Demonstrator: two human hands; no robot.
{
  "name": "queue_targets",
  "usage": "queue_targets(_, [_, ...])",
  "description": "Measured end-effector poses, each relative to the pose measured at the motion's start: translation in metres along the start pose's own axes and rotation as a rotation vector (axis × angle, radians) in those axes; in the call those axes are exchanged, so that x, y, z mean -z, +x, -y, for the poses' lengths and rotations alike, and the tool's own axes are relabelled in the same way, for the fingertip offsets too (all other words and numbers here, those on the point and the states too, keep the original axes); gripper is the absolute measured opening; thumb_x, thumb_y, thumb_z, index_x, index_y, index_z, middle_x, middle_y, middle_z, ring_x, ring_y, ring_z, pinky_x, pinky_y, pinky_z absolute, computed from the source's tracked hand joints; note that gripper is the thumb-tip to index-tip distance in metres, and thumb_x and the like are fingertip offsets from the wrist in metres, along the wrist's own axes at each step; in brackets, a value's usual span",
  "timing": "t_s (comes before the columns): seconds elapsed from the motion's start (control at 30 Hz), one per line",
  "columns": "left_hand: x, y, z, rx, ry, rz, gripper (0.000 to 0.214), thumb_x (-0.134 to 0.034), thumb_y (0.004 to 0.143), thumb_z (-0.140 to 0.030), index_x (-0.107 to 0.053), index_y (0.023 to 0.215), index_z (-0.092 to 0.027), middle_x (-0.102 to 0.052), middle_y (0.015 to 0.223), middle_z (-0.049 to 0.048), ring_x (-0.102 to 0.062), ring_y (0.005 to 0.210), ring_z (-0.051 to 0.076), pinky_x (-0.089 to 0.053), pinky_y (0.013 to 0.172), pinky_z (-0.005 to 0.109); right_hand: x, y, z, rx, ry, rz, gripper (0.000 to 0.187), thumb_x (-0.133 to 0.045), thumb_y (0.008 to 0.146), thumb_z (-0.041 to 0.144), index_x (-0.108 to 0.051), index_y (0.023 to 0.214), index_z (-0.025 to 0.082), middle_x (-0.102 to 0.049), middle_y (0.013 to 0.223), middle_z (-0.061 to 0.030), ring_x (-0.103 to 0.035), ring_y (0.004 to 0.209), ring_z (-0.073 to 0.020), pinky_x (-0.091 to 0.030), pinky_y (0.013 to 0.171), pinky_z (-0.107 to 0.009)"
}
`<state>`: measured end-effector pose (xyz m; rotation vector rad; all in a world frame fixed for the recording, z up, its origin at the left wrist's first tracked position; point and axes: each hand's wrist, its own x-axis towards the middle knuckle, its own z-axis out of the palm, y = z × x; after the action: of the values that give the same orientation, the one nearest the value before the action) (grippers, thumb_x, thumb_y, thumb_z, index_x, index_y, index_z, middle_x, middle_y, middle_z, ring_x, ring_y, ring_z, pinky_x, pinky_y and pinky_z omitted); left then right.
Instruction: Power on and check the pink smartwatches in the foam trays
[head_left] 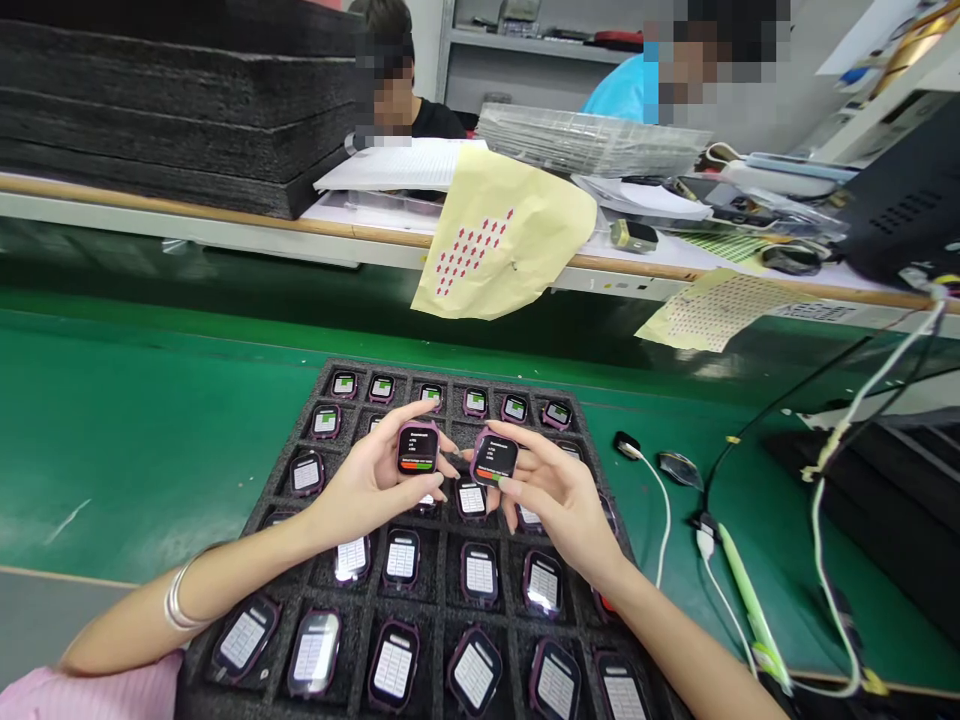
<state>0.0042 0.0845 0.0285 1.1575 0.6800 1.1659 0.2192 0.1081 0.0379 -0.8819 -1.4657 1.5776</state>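
Note:
My left hand (371, 480) holds a purple-cased smartwatch body (418, 447) with a dark lit screen showing a red and green bar. My right hand (559, 495) grips a second, similar watch body (494, 457), tilted toward the first. Both hands hover over a black foam tray (442, 585) on the green belt. Several watch bodies sit in the tray's pockets with lit white or green screens. A silver bracelet (178, 600) circles my left wrist.
White charging cables (664, 510) and a green pen-like tool (742, 590) lie on the belt right of the tray. Behind, a bench carries stacked black foam sheets (172, 100), a yellow sticker sheet (499, 245), papers and clear trays. Two other people sit beyond it.

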Motion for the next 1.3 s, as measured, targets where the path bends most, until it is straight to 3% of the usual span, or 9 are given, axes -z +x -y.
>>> queue_targets(0.13, [0.002,0.001,0.002,-0.005,0.051,0.000,0.052,-0.060,0.085,-0.015,-0.040,0.131,-0.024,-0.059,0.105,0.0075,-0.063,0.087,0.018,-0.058,0.068,0.027,0.005,0.001,-0.006,0.027,0.012,-0.002,0.032,-0.058,0.089,0.027,-0.057,0.120,0.021,-0.069,0.081,-0.0065,-0.061,0.055,-0.0156,-0.047,0.041,-0.023])
queue_targets(0.33, [0.002,0.002,-0.003,-0.019,0.059,0.026,0.042,-0.059,0.084,-0.014,-0.044,0.122,-0.019,-0.058,0.101,0.0080,-0.063,0.085,0.018,-0.058,0.065,0.027,-0.001,0.001,-0.004,0.017,-0.066,-0.093,0.020,-0.057,0.091,0.027,-0.061,0.109,0.021,-0.070,0.078,-0.0047,-0.057,0.045,-0.0099,-0.040,0.036,-0.017])
queue_targets(0.5, [0.002,0.005,0.001,0.004,0.098,-0.061,0.031,-0.059,0.086,-0.022,-0.048,0.114,-0.018,-0.059,0.092,0.0057,-0.062,0.075,0.016,-0.056,0.054,0.024,0.001,-0.001,-0.005,0.027,-0.047,0.008,0.025,-0.056,0.091,0.025,-0.061,0.116,0.022,-0.068,0.071,-0.0030,-0.056,0.048,-0.0109,-0.044,0.040,-0.018])
queue_targets(0.63, [0.004,0.006,0.003,0.014,0.107,-0.095,0.026,-0.058,0.087,-0.025,-0.050,0.111,-0.016,-0.059,0.086,0.0051,-0.061,0.068,0.015,-0.054,0.047,0.022,0.001,-0.004,-0.004,0.010,-0.015,0.082,0.037,-0.060,0.086,0.018,-0.056,0.123,0.025,-0.068,0.093,-0.0063,-0.061,0.062,-0.0134,-0.048,0.045,-0.019])
queue_targets(0.77, [0.005,0.005,-0.001,-0.011,0.078,-0.070,0.035,-0.060,0.085,-0.019,-0.048,0.118,-0.017,-0.060,0.094,0.0068,-0.062,0.074,0.016,-0.056,0.057,0.025,-0.002,-0.004,-0.004,-0.006,-0.032,0.116,0.045,-0.064,0.084,0.016,-0.052,0.127,0.026,-0.066,0.100,-0.0067,-0.064,0.071,-0.0151,-0.050,0.049,-0.020])
queue_targets(0.9, [0.003,0.003,-0.003,0.000,0.005,-0.033,0.056,-0.065,0.079,-0.012,-0.041,0.128,-0.021,-0.057,0.105,0.0076,-0.062,0.087,0.017,-0.057,0.071,0.027,-0.002,-0.001,-0.009,0.008,-0.071,0.080,0.042,-0.064,0.085,0.017,-0.053,0.125,0.025,-0.067,0.092,-0.0057,-0.062,0.065,-0.0132,-0.050,0.047,-0.019])
queue_targets(1.1, [0.003,0.004,0.003,0.017,0.010,-0.053,0.056,-0.063,0.083,-0.017,-0.038,0.133,-0.022,-0.058,0.101,0.0073,-0.063,0.079,0.016,-0.056,0.064,0.026,0.005,0.009,-0.011,0.022,-0.151,0.129,0.052,-0.068,0.082,0.018,-0.048,0.130,0.027,-0.064,0.107,-0.0071,-0.062,0.075,-0.0153,-0.052,0.053,-0.022])
queue_targets(1.2, [0.005,0.003,0.005,0.018,0.033,-0.037,0.060,-0.066,0.081,-0.017,-0.037,0.133,-0.022,-0.058,0.103,0.0080,-0.063,0.081,0.017,-0.056,0.066,0.027,0.012,0.022,-0.015,0.017,-0.266,0.166,0.056,-0.066,0.084,0.022,-0.043,0.135,0.027,-0.063,0.101,-0.0057,-0.061,0.075,-0.0163,-0.052,0.053,-0.024])
queue_targets(1.3, [0.007,0.000,0.006,0.028,0.074,0.005,0.073,-0.068,0.077,-0.012,-0.030,0.137,-0.026,-0.057,0.110,0.0081,-0.063,0.092,0.018,-0.054,0.078,0.030,0.021,0.041,-0.025,0.056,-0.540,0.188,0.056,-0.063,0.085,0.025,-0.040,0.137,0.023,-0.064,0.086,-0.0029,-0.059,0.065,-0.0158,-0.051,0.052,-0.026])
